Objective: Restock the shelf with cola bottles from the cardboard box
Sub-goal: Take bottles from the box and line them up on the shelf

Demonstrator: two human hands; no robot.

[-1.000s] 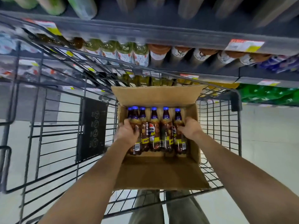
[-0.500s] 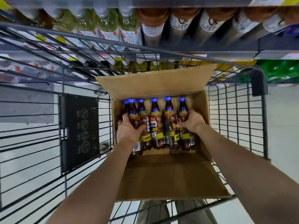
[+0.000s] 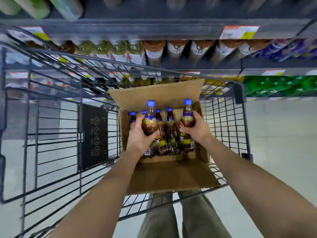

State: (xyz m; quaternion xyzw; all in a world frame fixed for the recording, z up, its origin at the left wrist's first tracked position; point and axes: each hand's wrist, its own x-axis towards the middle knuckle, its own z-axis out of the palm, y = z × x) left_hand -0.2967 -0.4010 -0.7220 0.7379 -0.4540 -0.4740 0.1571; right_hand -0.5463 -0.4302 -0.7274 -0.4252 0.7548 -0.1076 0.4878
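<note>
Both hands are busy here. The left hand [image 3: 139, 135] is wrapped round a brown plastic cola bottle with a blue cap [image 3: 149, 123], and the right hand [image 3: 197, 129] is clamped on a second blue-capped cola bottle [image 3: 187, 117]. Both held bottles are upright, caps poking up above the rest. Between the two grips, a few more bottles [image 3: 170, 133] stand in the open brown cardboard box [image 3: 157, 95], which sits in the black wire shopping cart [image 3: 239, 91]. Past the grips, up ahead, is the dark metal shelf [image 3: 137, 30] full of drinks.

cola bottles [image 3: 170, 129] in cardboard box [image 3: 171, 177], box in cart [image 3: 239, 92], shelf [image 3: 137, 30] behind cart
</note>
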